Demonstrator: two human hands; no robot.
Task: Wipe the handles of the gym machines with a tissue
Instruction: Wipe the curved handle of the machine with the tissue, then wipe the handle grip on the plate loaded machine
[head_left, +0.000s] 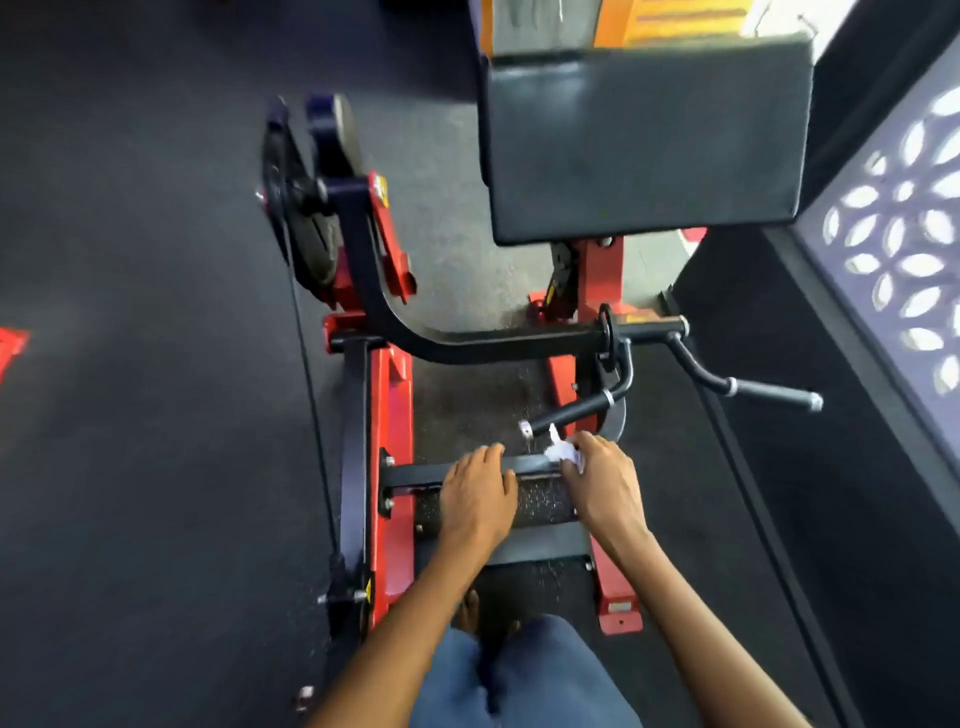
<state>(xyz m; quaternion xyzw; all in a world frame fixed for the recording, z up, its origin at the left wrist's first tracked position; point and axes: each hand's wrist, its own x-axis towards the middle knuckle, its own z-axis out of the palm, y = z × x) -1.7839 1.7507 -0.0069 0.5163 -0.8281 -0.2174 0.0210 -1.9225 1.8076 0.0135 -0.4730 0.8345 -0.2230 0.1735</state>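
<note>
A red and black curl machine fills the middle of the view. Its near handle (569, 412) is a black bar with a silver end cap, slanting down to the left. The far handle (769, 391) sticks out to the right. My right hand (602, 480) holds a crumpled white tissue (562, 451) just below the near handle; the tissue's tip is close to the bar. My left hand (478, 496) lies palm down with relaxed fingers over a black crossbar (415, 473) of the frame.
A black arm pad (644, 140) stands above the handles. Weight plates (311, 208) hang on the left arm of the machine. A patterned panel (898, 249) runs along the right. Dark rubber floor (130, 312) spreads to the left. My knees in blue trousers (524, 675) are at the bottom.
</note>
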